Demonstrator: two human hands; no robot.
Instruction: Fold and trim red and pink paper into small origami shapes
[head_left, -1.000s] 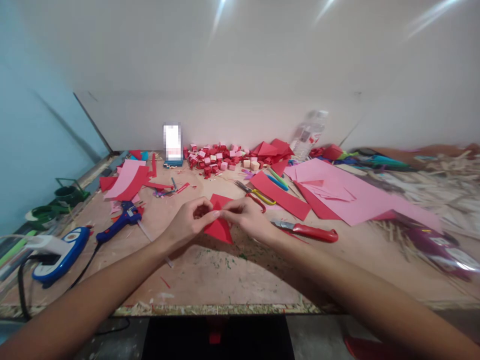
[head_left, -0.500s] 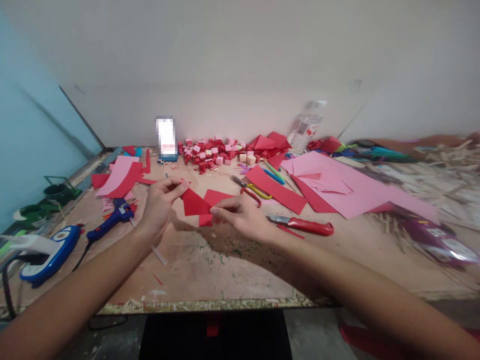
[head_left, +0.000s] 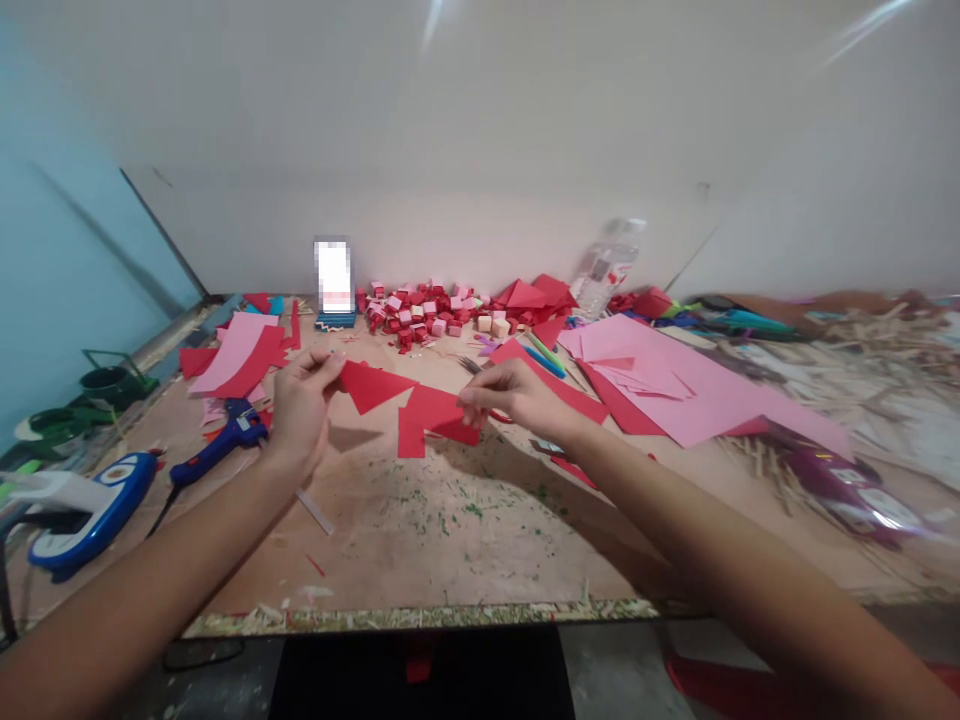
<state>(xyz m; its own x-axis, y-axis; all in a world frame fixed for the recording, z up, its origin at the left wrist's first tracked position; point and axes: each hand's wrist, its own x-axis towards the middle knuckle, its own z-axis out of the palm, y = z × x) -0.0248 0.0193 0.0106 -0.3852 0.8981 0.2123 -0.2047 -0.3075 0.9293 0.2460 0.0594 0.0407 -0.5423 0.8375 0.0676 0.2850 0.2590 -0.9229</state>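
My left hand (head_left: 304,410) pinches a roughly triangular piece of red paper (head_left: 375,386) by its left end, holding it above the table. My right hand (head_left: 514,395) is closed at the fingertips, which overlap the right edge of another red paper piece (head_left: 442,412). Whether they grip that piece cannot be made out. Under its left side a small red paper strip (head_left: 411,435) shows. Partly behind my right hand are a long red paper strip (head_left: 589,402) and scissors, mostly hidden. My right forearm covers most of a knife, with a bit of blade (head_left: 546,447) showing.
At the back stand a phone (head_left: 334,278), a heap of red and pink paper-covered cubes (head_left: 427,310) and a plastic bottle (head_left: 609,268). Pink sheets (head_left: 720,385) lie right. A blue glue gun (head_left: 217,445) and a power strip (head_left: 97,515) are left; wooden sticks (head_left: 900,370) cover the far right.
My right hand has let go of the red paper's right end and moved right and slightly up. My left hand has drawn the paper slightly left. The view has shifted slightly.
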